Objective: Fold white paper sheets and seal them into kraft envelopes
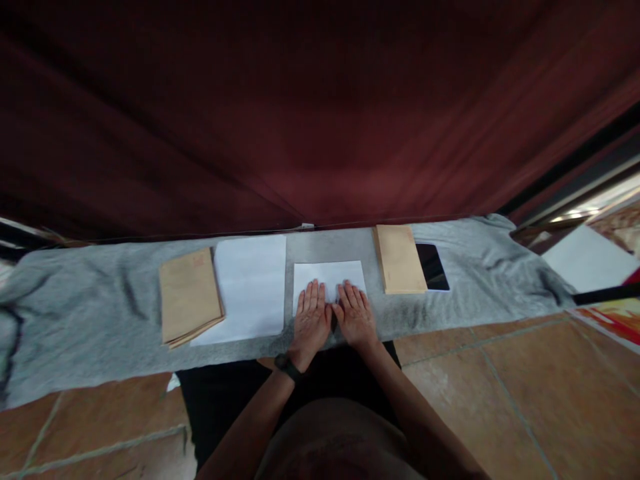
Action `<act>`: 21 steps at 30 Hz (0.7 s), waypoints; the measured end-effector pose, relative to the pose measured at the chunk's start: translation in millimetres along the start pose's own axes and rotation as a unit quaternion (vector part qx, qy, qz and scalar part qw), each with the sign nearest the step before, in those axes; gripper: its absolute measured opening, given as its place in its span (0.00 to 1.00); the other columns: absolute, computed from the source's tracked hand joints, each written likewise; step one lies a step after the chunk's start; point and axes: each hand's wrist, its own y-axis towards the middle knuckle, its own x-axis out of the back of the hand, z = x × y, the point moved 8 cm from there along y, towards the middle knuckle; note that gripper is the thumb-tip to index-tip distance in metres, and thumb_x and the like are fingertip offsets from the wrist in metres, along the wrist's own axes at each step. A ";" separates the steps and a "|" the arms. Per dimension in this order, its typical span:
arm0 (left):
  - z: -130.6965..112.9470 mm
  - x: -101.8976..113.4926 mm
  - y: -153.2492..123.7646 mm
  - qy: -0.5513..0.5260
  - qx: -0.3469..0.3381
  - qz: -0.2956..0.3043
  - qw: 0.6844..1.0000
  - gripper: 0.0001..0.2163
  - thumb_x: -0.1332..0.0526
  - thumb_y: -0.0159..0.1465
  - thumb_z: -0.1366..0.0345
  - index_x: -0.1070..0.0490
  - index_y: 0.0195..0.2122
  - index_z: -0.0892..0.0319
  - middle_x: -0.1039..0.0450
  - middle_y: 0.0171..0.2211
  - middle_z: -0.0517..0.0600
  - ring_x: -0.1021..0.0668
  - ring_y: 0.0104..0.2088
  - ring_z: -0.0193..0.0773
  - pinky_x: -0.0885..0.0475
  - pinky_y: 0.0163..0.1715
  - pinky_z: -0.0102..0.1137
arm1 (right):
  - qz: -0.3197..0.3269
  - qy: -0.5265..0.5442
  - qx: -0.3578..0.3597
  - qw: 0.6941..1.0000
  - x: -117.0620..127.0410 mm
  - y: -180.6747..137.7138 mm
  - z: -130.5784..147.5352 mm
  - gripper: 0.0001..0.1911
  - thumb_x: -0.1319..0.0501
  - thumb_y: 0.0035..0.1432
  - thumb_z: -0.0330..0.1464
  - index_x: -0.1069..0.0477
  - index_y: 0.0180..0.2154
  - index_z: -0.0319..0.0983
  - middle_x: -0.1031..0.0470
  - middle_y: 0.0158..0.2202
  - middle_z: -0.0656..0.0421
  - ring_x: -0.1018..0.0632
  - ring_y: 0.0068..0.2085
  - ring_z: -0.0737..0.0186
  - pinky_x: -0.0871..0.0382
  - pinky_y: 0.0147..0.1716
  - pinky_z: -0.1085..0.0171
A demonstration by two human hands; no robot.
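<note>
A white sheet of paper [327, 272], which looks folded, lies in front of me on a grey cloth. My left hand [311, 321] rests flat on its left half, fingers stretched forward. On the right half lies my right hand [357, 317], also flat with its fingers extended. The two thumbs nearly meet at the middle. Both palms cover the near part of the paper. To the left is a stack of larger white paper sheets [255, 287]. Brown envelopes [187, 297] overlap that stack's left edge. Further right sits another stack of brown envelopes [401, 260].
A dark-screened phone [433, 267] lies partly beneath the right envelope stack. The grey cloth [115, 340] covers a long narrow surface. Behind it hangs a dark red curtain [320, 147]. Tiled floor [460, 387] shows below, and a white panel [587, 260] stands at the far right.
</note>
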 end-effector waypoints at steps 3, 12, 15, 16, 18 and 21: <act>7.9 2.0 -1.8 -0.002 0.029 -0.017 0.999 0.29 0.54 0.72 0.63 0.57 0.72 0.67 0.52 0.72 0.63 0.48 0.72 0.49 0.46 0.69 0.50 | -0.026 -0.011 -0.015 0.999 1.3 -3.0 -8.1 0.31 0.54 0.73 0.41 0.47 0.70 0.33 0.42 0.69 0.46 0.39 0.69 0.49 0.47 0.67 0.49; 21.2 10.8 -4.4 0.008 0.075 -0.036 0.997 0.28 0.54 0.72 0.62 0.52 0.70 0.73 0.48 0.70 0.67 0.47 0.72 0.52 0.44 0.68 0.51 | -0.078 -0.040 -0.032 0.996 5.4 -15.3 -32.2 0.34 0.53 0.73 0.42 0.55 0.72 0.29 0.43 0.69 0.41 0.38 0.68 0.45 0.43 0.65 0.47; 13.9 9.7 4.5 0.001 0.048 -0.029 0.998 0.27 0.55 0.72 0.63 0.51 0.70 0.71 0.48 0.70 0.65 0.46 0.72 0.50 0.44 0.69 0.50 | -0.084 -0.044 -0.027 0.995 5.7 -16.0 -33.0 0.34 0.53 0.73 0.41 0.54 0.71 0.29 0.42 0.69 0.41 0.37 0.68 0.46 0.43 0.65 0.47; 8.7 8.5 9.2 -0.005 0.030 -0.026 0.999 0.27 0.55 0.72 0.64 0.52 0.71 0.69 0.48 0.71 0.63 0.46 0.72 0.48 0.45 0.69 0.49 | -0.086 -0.046 -0.026 0.995 5.8 -16.0 -32.7 0.33 0.53 0.73 0.41 0.53 0.71 0.29 0.41 0.69 0.41 0.37 0.68 0.46 0.43 0.65 0.47; -3.7 4.8 19.9 -0.017 -0.009 -0.019 1.000 0.27 0.55 0.72 0.64 0.53 0.72 0.66 0.48 0.71 0.59 0.46 0.72 0.46 0.46 0.69 0.48 | -0.092 -0.050 -0.024 0.994 6.5 -15.8 -31.8 0.33 0.53 0.73 0.41 0.51 0.71 0.29 0.40 0.68 0.41 0.37 0.68 0.46 0.44 0.65 0.47; -18.2 -3.5 35.8 -0.027 -0.045 0.001 0.999 0.27 0.55 0.73 0.63 0.53 0.72 0.66 0.48 0.71 0.59 0.46 0.72 0.45 0.47 0.70 0.48 | -0.099 -0.054 -0.023 0.993 7.5 -15.8 -31.1 0.32 0.52 0.73 0.41 0.50 0.70 0.28 0.40 0.68 0.40 0.37 0.68 0.46 0.44 0.65 0.47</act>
